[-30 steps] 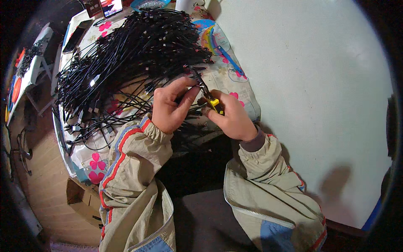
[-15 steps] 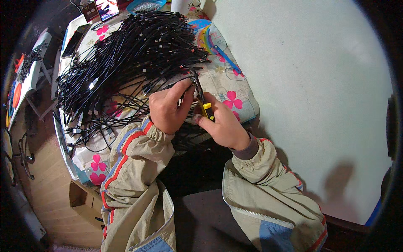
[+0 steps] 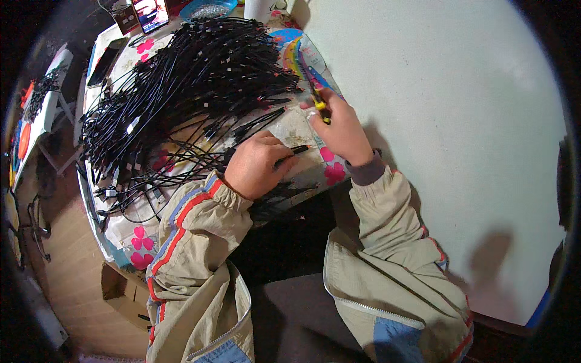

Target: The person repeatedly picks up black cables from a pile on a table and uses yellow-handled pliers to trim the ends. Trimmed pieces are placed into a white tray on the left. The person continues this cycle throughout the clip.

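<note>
My left hand (image 3: 260, 164) is closed around a black cable (image 3: 300, 149), whose short tip pokes out to the right past the fingers, just above the table. A pair of pliers (image 3: 319, 104) with yellow-and-black handles is gripped in my right hand (image 3: 344, 128), its dark jaws pointing up and away at the table's right edge. Hand and tool stand apart from the cable. Beyond both hands spreads a big heap of black cables (image 3: 200, 78) with small metal plugs. Several more cables run under and beside my left hand.
The table's flower-patterned cover (image 3: 143, 242) shows around the heap. At the back stand a lit phone (image 3: 150, 14), a blue bowl (image 3: 209, 9) of small bits and a white container (image 3: 259, 9). A dark phone (image 3: 107, 60) lies left. A pale wall (image 3: 454, 133) borders the right side.
My right hand has moved away to the right with the pliers, off the cable end. My left hand has lowered and come slightly nearer, still holding the cable.
</note>
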Motion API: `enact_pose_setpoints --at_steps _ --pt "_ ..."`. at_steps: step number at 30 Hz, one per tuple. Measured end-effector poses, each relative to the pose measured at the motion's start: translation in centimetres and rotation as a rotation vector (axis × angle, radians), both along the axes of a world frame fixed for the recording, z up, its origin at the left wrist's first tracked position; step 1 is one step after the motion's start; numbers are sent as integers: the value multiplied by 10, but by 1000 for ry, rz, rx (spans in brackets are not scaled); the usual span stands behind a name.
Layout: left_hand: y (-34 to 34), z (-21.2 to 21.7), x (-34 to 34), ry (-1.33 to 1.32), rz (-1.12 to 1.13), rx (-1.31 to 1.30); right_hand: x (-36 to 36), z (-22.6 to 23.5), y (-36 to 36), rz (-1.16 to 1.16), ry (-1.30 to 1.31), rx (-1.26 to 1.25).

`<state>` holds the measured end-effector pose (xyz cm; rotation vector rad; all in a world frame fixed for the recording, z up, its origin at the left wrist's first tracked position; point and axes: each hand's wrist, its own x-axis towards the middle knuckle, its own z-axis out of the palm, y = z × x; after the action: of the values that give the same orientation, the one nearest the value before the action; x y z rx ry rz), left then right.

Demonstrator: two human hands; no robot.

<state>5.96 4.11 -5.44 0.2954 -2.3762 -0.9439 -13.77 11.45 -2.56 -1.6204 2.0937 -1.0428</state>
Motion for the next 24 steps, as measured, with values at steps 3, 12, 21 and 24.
enact_pose_setpoints --at_steps 3,12,21,24 --pt "-3 -2 -1 87 -10 54 -4 -18 -27 77 203 29" --pt "-3 -6 0 9 275 -22 -3 -29 -27 71 237 12" --pt "-8 -7 -2 95 397 -221 -2 -34 -22 109 302 -27" --pt "-9 -14 -4 -8 420 -241 -3 -34 -25 100 297 -38"
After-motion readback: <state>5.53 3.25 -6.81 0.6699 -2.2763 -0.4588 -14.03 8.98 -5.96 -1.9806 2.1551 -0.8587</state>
